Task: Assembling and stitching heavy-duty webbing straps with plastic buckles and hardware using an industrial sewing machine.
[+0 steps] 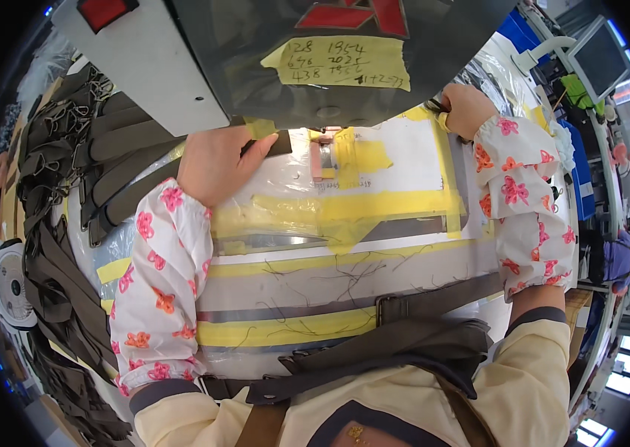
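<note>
place: a sewing workshop on a factory floor
machine: the grey head of an industrial sewing machine point(203, 45) looms just above the fingers point(259, 145), yellow tape note stuck on it
bed: white work table point(404, 156) under the fingertips, patched with yellow tape, loose thread ends strewn nearer the body
stock: dark webbing straps point(69, 186) heaped left of the fingers
beyond: further workstations and a monitor point(598, 56) far right of the fingers

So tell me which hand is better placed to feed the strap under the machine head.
Left. The left hand already presses the dark strap flat beside the presser foot; the right hand is off at the far edge.
</note>
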Action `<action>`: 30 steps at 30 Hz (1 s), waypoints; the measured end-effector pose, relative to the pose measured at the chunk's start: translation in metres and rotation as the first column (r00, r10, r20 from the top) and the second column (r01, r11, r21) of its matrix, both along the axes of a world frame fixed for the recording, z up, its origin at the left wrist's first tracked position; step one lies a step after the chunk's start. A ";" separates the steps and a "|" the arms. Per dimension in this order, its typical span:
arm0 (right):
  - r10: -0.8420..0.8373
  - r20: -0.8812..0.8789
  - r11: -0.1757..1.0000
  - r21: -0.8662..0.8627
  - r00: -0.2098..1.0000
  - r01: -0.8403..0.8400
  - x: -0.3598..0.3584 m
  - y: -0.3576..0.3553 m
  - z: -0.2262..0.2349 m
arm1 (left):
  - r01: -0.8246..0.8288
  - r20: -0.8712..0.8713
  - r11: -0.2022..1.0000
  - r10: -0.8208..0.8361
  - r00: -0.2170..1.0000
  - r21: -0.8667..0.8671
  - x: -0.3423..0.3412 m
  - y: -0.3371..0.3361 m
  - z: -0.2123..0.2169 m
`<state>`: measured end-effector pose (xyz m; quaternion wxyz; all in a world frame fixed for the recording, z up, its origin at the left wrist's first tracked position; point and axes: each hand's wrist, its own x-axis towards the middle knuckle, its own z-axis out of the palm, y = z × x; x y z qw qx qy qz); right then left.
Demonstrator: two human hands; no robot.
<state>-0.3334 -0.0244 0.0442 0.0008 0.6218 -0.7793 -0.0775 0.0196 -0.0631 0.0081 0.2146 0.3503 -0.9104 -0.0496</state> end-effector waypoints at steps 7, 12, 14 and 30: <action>0.325 0.638 0.944 -0.265 0.698 -0.197 0.049 0.042 0.019 | 0.209 -0.285 0.916 -0.111 0.952 0.343 0.001 0.045 0.032; 0.278 0.924 0.956 -0.241 0.263 -0.166 0.120 0.071 0.003 | 0.188 -0.455 0.832 0.086 0.886 0.523 -0.019 0.055 0.038; 0.249 0.941 0.966 -0.224 0.228 -0.131 0.130 0.075 -0.005 | 0.191 -0.468 0.830 0.093 0.879 0.524 -0.027 0.055 0.034; 0.595 0.800 0.798 -0.600 0.083 0.055 0.164 0.096 -0.037 | 0.283 -0.301 0.919 -0.197 0.933 0.276 -0.017 0.059 0.051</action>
